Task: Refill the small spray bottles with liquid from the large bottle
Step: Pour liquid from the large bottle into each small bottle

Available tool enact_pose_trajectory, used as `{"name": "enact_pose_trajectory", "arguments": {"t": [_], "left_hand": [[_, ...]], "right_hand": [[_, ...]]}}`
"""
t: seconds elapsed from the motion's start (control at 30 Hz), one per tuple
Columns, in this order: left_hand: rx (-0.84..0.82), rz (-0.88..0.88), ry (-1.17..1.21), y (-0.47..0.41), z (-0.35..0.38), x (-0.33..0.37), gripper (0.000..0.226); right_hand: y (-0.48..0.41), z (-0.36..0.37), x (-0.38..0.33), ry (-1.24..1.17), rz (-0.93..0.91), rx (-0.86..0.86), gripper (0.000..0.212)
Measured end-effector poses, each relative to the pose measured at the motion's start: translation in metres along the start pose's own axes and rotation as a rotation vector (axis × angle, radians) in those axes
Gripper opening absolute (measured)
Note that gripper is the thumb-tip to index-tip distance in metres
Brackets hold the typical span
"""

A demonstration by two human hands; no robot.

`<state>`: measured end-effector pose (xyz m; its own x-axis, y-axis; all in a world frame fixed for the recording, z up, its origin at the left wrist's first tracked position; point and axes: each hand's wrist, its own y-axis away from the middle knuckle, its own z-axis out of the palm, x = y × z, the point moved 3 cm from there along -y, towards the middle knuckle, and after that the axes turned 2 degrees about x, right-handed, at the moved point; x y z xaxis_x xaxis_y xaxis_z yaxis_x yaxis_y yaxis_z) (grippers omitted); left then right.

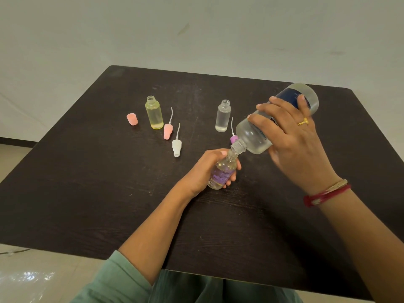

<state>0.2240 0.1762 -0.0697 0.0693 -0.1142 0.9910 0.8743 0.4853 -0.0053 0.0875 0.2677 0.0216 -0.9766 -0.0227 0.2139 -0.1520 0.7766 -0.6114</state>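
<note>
This is a bare, plain indoor room, perhaps in a home; nothing marks it as a lab or a shop. A dark brown wood-grain table with rounded corners (87,193) stands before a plain off-white wall (196,29) across the upper frame. Glossy pale floor tiles (32,281) show at lower left, with a dark skirting strip (13,141) at mid left.

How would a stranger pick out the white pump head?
On the dark table, look just right of the open yellow bottle, where two pump heads with dip tubes sit together. The white pump head is the one nearer the left hand; its neighbour is the pink pump head.
</note>
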Motion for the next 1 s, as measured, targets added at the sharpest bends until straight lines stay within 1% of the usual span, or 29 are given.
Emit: {"name": "enact_pose_trajectory", "arguments": {"t": [0.33, 0.53, 0.9, 1.0], "left_hand": [[0.003, -0.003, 0.008, 0.000, 0.000, -0.001, 0.049], [0.004, 0.000, 0.016, 0.000, 0.000, -0.001, 0.050], [0.011, 0.014, 0.009, 0.000, -0.001, 0.000, 0.050], [0.016, 0.029, 0.030, 0.000, -0.001, -0.001, 0.049]], "right_hand": [[0.000, 0.001, 0.000, 0.006, -0.014, 0.018, 0.045], [0.000, 0.001, 0.000, 0.016, -0.011, 0.016, 0.049], [0.007, 0.006, 0.003, -0.035, 0.046, 0.005, 0.055], [0.012, 0.009, 0.004, -0.102, 0.123, -0.027, 0.056]]}}
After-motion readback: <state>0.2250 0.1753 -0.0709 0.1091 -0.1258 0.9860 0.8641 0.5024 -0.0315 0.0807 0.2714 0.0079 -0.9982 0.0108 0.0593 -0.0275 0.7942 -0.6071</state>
